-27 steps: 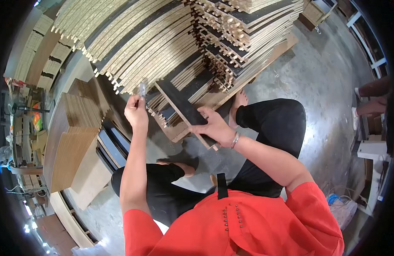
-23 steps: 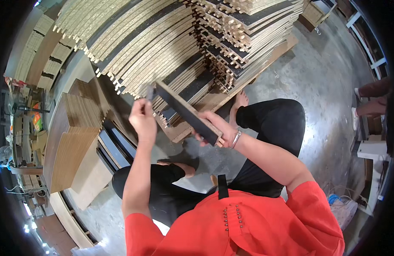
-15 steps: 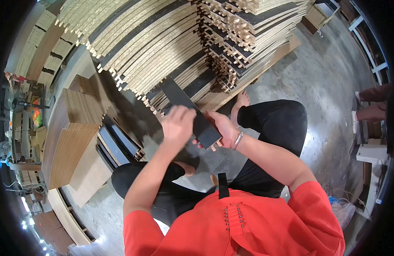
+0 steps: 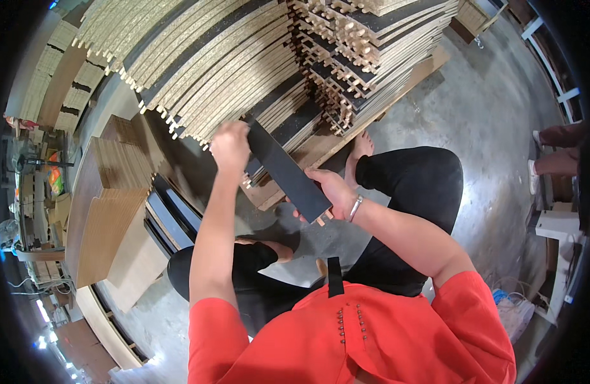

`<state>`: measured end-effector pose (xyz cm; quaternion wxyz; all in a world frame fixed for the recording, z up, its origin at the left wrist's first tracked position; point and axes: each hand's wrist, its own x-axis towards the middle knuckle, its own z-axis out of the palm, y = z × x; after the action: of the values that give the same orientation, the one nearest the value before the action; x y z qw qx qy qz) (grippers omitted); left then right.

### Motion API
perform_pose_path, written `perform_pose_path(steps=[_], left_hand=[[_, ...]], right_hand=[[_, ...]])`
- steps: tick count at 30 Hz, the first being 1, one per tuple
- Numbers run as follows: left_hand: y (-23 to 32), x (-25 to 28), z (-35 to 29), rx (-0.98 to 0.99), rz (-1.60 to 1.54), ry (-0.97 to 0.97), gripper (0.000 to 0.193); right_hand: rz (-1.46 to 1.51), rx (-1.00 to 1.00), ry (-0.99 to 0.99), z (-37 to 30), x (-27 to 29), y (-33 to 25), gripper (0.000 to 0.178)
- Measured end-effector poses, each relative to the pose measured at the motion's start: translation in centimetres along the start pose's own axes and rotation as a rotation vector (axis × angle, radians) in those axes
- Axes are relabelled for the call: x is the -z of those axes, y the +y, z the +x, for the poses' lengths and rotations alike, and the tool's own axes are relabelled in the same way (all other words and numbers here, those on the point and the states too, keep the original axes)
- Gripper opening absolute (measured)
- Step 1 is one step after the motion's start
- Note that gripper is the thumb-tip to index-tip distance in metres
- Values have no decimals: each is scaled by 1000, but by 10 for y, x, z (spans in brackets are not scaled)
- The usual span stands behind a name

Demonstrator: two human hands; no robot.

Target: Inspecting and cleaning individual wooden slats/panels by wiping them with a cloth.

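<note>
A long dark board (image 4: 288, 171) with pale wooden dowels sticking out of its near end slants away from me between my knees. My right hand (image 4: 333, 193) grips its near part from the right side, thumb along the edge and fingertips showing on the left side. My left hand (image 4: 231, 146) is curled closed beside the board's far end, close to the corner of the board stack. Whatever its fingers may hold is hidden. Ahead rises a tall stack of boards (image 4: 224, 70) with dark faces, pale chipboard edges and dowels along the ends.
Another doweled stack (image 4: 352, 57) adjoins it on the right, above a wooden pallet (image 4: 397, 93). At left stand brown curved panels (image 4: 103, 224) and dark-edged boards (image 4: 170, 214). My bare feet are on the concrete floor (image 4: 487, 121). Another person's legs (image 4: 560, 150) show at far right.
My left hand has moved away from me and to the left, from the board's middle to its far end. My right hand and the board have stayed nearly in place.
</note>
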<state>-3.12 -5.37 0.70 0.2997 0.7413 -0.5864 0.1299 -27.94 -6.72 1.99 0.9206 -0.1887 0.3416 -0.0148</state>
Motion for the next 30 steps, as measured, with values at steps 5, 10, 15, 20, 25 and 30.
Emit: perform_pose_path(steps=[5, 10, 15, 20, 25, 30], left_hand=[[4, -2, 0, 34, 56, -54, 2], [80, 48, -49, -102, -329, -228, 3], [53, 43, -28, 53, -172, -120, 2], [101, 60, -57, -187, -313, -238, 3], [93, 68, -67, 1, -459, -314, 5], [63, 35, -33, -133, -162, -108, 3]], right_hand=[[27, 31, -29, 1, 4, -3, 52], [121, 107, 9, -3, 4, -5, 71], [79, 123, -55, -13, -7, -11, 80], [105, 173, 114, -14, -7, -14, 85], [133, 183, 16, -9, 2, -13, 87], [97, 156, -59, -6, 7, -15, 87]])
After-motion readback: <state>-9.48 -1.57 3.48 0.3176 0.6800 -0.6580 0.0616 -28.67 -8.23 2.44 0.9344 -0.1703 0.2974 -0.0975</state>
